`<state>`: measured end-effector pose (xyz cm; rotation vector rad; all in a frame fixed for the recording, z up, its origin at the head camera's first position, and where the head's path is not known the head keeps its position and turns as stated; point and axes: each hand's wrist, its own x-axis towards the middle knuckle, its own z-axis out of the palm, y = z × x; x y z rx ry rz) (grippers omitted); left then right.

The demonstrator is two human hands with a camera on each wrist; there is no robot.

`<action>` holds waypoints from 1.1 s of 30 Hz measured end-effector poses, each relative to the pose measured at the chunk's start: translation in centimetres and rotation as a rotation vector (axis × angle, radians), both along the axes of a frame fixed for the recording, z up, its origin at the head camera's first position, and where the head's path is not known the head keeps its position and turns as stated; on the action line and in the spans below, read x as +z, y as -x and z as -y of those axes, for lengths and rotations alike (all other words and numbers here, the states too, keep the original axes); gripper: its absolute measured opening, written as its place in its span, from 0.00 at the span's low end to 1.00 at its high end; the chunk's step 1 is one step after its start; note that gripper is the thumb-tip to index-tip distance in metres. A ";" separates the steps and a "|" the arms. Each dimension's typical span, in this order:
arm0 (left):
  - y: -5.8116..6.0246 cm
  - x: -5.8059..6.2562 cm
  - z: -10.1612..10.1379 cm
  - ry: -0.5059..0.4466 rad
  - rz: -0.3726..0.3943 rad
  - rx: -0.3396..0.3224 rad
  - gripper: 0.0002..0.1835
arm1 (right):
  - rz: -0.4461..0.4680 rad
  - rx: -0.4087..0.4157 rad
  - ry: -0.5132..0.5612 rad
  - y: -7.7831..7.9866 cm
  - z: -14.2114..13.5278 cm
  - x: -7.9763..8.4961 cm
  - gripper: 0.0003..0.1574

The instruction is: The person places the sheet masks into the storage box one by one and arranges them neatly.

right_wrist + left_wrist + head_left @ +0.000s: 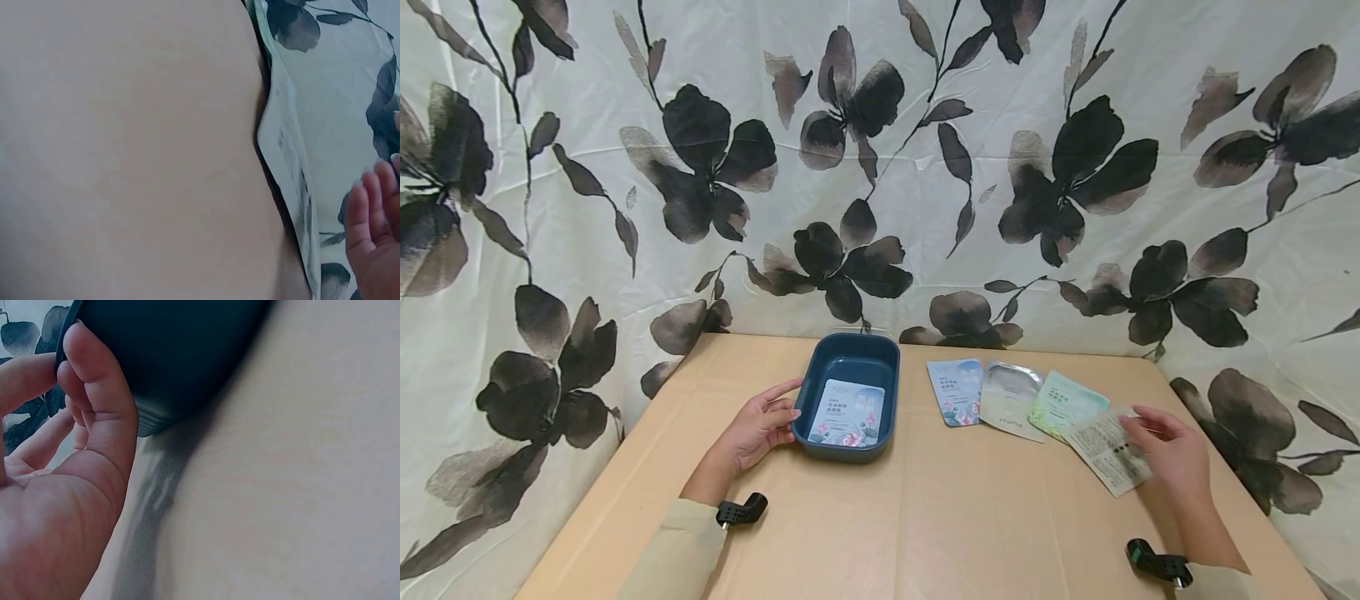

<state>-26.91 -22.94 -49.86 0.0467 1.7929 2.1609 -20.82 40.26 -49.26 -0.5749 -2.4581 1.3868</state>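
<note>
A deep blue-green rectangular tub (846, 454) stands on the table, with a pale blue flower-printed sachet (847, 413) lying inside. My left hand (763, 427) touches the tub's left side; the thumb (94, 356) lies against its wall by the rim. On the right, flat sachets like face-mask packets lie in an overlapping row: a blue one (956, 392), a silver one (1009, 398), a green one (1066, 403) and one printed with small text (1107, 452). Over that last sachet's right edge hovers my right hand (1172, 458). In the right wrist view, its fingers (359, 219) are apart from the sachet.
The tan table (955, 517) runs back to a white cloth (940, 183) with dark flowers, which also hangs at both sides. Each wrist wears a small black camera mount, one left (742, 509) and one right (1157, 565).
</note>
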 end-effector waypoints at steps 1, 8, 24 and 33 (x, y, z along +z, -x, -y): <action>0.0 0.0 0.0 -0.001 -0.001 0.001 0.36 | 0.021 0.001 -0.018 0.0 -0.3 0.0 0.41; 0.0 -0.2 0.1 -0.010 -0.017 -0.017 0.37 | 0.148 -0.012 -0.075 0.4 -1.7 0.2 0.46; 0.2 -0.2 0.1 -0.026 -0.037 -0.015 0.36 | 0.277 -0.024 -0.058 1.6 -4.1 1.2 0.49; 0.1 -0.3 0.0 -0.029 -0.038 -0.020 0.37 | 0.348 -0.036 -0.095 1.7 -4.9 0.5 0.48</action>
